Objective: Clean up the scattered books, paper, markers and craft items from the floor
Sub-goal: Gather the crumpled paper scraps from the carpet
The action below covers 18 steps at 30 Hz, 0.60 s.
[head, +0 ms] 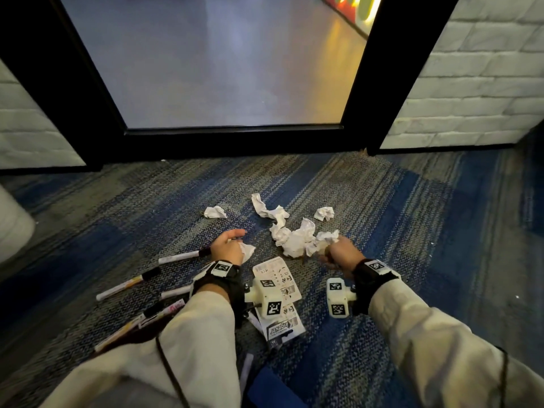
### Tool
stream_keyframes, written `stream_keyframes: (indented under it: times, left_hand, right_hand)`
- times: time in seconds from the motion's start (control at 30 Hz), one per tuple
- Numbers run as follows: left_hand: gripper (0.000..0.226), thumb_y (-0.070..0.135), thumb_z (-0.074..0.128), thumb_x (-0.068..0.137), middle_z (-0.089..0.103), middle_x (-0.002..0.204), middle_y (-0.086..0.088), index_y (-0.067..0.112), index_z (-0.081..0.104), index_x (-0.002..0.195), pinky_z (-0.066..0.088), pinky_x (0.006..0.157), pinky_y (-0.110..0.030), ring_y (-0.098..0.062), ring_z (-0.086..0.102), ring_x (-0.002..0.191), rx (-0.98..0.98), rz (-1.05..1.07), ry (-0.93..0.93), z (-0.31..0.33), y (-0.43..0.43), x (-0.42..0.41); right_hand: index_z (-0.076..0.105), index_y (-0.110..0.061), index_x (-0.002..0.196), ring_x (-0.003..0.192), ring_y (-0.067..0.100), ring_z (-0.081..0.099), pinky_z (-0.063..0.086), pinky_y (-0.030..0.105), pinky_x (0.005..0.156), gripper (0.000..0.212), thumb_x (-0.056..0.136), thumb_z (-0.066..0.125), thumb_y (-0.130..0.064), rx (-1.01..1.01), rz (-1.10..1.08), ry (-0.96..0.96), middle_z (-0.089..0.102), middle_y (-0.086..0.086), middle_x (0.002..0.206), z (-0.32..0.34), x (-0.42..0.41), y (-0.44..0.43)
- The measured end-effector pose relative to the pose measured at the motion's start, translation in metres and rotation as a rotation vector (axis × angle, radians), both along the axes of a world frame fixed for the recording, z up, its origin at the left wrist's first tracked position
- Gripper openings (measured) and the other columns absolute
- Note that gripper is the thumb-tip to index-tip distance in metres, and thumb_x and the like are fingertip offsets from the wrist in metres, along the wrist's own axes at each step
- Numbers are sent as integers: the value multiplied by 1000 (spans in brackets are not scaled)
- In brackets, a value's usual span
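Far-left edge: a pale rounded object cuts into view on the carpet; what it is cannot be told.
Markers: white markers with black caps lie fanned on the carpet left of the left forearm. The uppermost one's capped end reaches the left hand, and the lowest run under the sleeve.
Left hand: the left hand is low over the carpet with its fingers reaching forward, loosely curved. A paper scrap sits against its palm side; whether the hand grips it cannot be told.
Printed cards: two printed cards lie between the wrists, partly under the wrist tracker.
Door: the glass door in a black frame has its bottom rail meeting the carpet straight ahead.
Loose paper: a small wad, a twisted strip and another wad lie apart beyond the hands; a larger crumpled heap is just left of the right hand.
Right hand: the right hand is clenched around a crumpled paper ball that touches the heap.
Open room: blue-grey carpet stretches from the paper to the door rail and rightward to the wall base.
Right edge: the white brick wall meets the carpet along a dark skirting.
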State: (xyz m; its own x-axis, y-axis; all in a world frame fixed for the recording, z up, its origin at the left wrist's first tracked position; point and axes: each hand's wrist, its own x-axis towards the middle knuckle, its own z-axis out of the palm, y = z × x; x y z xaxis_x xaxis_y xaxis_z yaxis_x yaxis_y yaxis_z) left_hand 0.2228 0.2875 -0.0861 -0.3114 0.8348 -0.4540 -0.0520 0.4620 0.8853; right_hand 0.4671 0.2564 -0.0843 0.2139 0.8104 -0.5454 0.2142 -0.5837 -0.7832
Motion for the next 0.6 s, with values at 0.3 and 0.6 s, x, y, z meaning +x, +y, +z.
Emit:
stream_keyframes:
  times: [0.3, 0.6]
  left_hand:
    - [25, 18, 49, 96, 61, 104, -21, 17, 71, 83, 41, 85, -33, -33, 55, 94, -96, -148, 77, 18, -13, -3]
    - [37, 42, 66, 90, 63, 79, -4, 10, 71, 71, 53, 83, -36, -30, 62, 84, -124, -81, 25, 17, -14, -5]
  right_hand:
    - [63, -14, 87, 50, 12, 44, 30, 29, 52, 14, 83, 68, -1, -87, 224, 116, 56, 5, 66, 9, -12, -21]
    - [55, -18, 55, 66, 23, 62, 54, 35, 71, 44, 91, 63, -43, 88, 277, -679, 60, 8, 59, 17, -22, 2]
